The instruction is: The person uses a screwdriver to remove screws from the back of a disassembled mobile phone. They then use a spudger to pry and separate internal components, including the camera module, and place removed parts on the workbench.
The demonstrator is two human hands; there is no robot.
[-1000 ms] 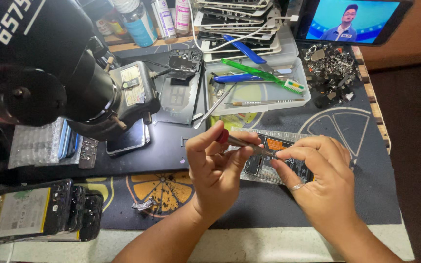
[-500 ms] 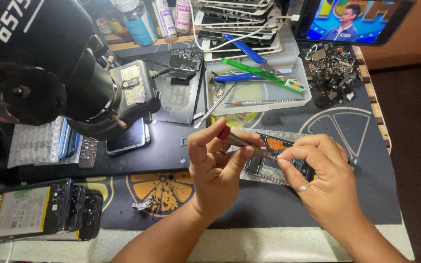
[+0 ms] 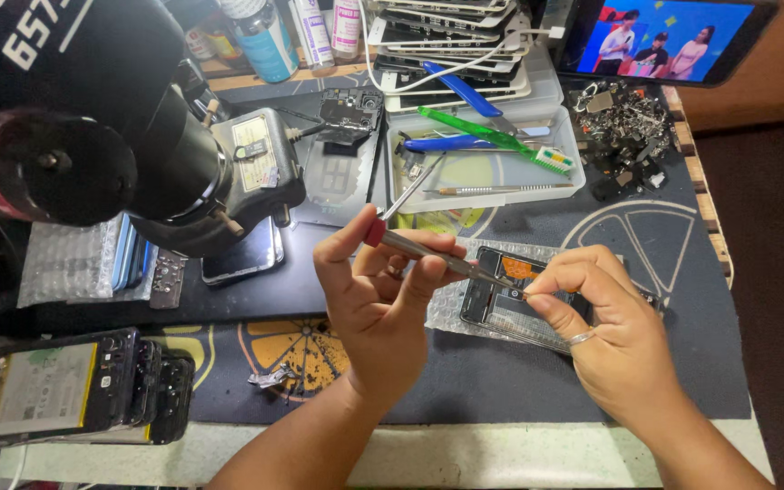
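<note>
My left hand (image 3: 376,304) grips a thin metal screwdriver (image 3: 428,256) with a red cap, held slantwise with its tip down to the right. The tip meets the fingertips of my right hand (image 3: 605,331), which pinch at it just over an opened phone (image 3: 501,304). The phone lies back-off on a sheet of bubble wrap (image 3: 451,308) on the dark work mat; an orange part shows inside it. My right hand covers the phone's right half and wears a ring.
A large black microscope (image 3: 129,136) overhangs the left. A white tray (image 3: 573,186) holds tweezers, a green toothbrush and blue pliers. Stacked phones (image 3: 74,386) lie at the lower left, loose metal parts (image 3: 623,118) at the upper right, bottles and a lit screen (image 3: 673,36) behind.
Both hands stayed over the opened phone; the screwdriver tip and my right fingertips came together. The picture on the screen behind changed.
</note>
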